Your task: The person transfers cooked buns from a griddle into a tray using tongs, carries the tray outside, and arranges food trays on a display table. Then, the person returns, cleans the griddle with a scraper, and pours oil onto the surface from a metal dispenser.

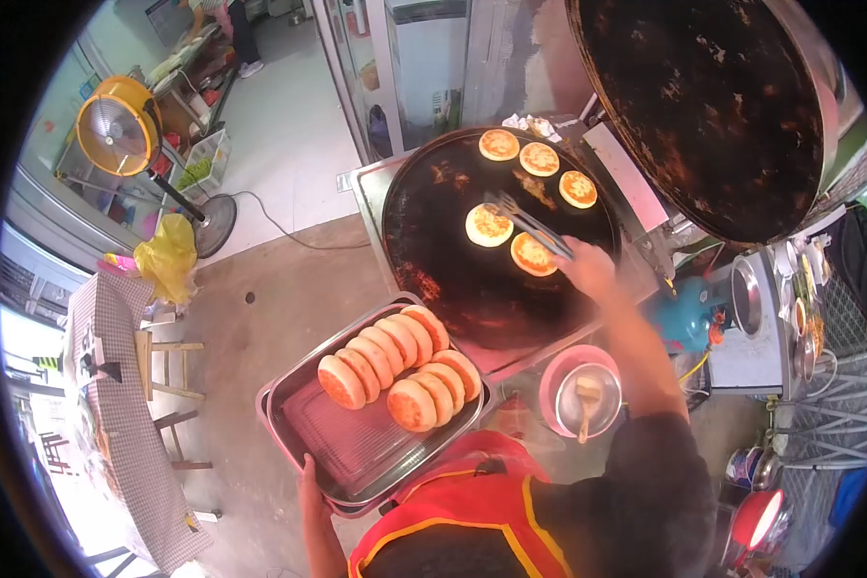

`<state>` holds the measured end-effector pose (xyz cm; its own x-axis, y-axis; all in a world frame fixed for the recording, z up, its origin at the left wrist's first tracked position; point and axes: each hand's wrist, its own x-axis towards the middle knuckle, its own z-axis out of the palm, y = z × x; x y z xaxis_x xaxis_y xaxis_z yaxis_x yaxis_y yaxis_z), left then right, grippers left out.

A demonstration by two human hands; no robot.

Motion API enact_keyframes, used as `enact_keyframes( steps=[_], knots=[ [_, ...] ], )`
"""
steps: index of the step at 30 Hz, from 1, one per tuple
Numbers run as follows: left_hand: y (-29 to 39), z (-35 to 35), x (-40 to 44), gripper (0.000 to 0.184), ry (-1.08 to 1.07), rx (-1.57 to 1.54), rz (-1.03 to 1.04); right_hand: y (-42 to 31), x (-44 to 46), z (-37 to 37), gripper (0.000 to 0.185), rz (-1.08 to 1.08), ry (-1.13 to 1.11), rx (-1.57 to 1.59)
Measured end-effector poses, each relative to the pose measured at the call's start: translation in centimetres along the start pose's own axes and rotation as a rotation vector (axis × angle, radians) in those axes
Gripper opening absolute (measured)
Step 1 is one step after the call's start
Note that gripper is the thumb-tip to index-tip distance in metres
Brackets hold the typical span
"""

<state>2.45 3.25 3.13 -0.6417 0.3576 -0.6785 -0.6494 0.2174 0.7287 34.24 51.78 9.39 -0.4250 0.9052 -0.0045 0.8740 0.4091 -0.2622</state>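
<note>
My right hand is closed round metal tongs, whose tips reach a browned round flatbread on the dark griddle. Whether the tips grip it I cannot tell. Another flatbread lies under the tongs, and several more sit towards the back of the griddle. My left hand holds the near left side of a metal tray, its fingers partly hidden. Two rows of thick flatbreads stand on edge in the tray, which sits against the griddle's front left edge.
A large round lid is raised at the right. Near my right arm stands a bowl with a brush, and a teal gas cylinder. Left are a yellow fan and a cloth-covered table. A person works far back.
</note>
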Motion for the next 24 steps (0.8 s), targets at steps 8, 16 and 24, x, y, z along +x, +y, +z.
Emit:
enact_keyframes(
  steps=[8, 16, 24],
  knots=[
    [-2.7, -3.5, 3.2, 0.063, -0.170, -0.177, -0.045, 9.5, -5.2, 2.6, 0.023, 0.844, 0.071, 1.401],
    [0.9, 1.1, -1.5, 0.065, -0.154, -0.042, -0.028, 11.8, 3.9, 7.5, 0.025, 0.811, 0.091, 1.323],
    [0.5, 1.4, -1.9, 0.066, -0.044, 0.019, -0.051, 8.5, -4.1, 1.6, 0.041, 0.288, 0.293, -0.357]
  ],
)
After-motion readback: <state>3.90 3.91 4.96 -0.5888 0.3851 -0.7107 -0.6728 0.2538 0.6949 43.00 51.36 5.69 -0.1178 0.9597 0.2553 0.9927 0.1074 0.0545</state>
